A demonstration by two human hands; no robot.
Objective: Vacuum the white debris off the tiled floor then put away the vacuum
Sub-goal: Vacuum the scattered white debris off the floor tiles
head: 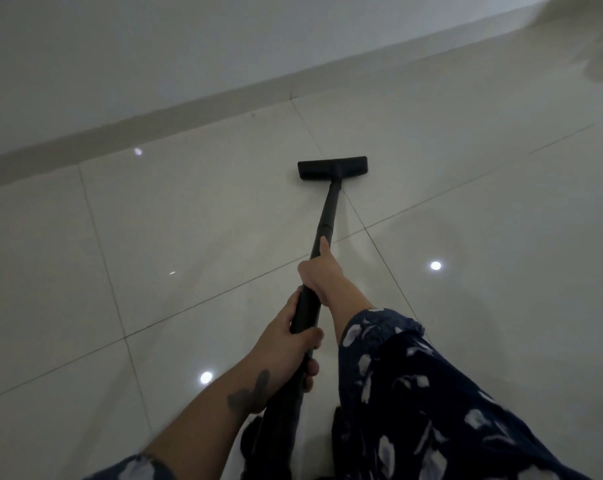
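Observation:
A black vacuum wand (328, 211) runs from my hands out to a flat black floor nozzle (332, 167) that rests on the glossy white tiled floor (189, 216). My right hand (319, 273) grips the wand higher up, with the thumb laid along the tube. My left hand (286, 341) is wrapped around the wand closer to me. The lower end of the wand is hidden between my arms. I see no white debris on the tiles near the nozzle.
A white wall (154, 46) with a grey skirting strip (120, 131) runs diagonally behind the nozzle. Ceiling lights reflect as bright spots on the floor. A blurred pale shape (598, 43) fills the top right corner.

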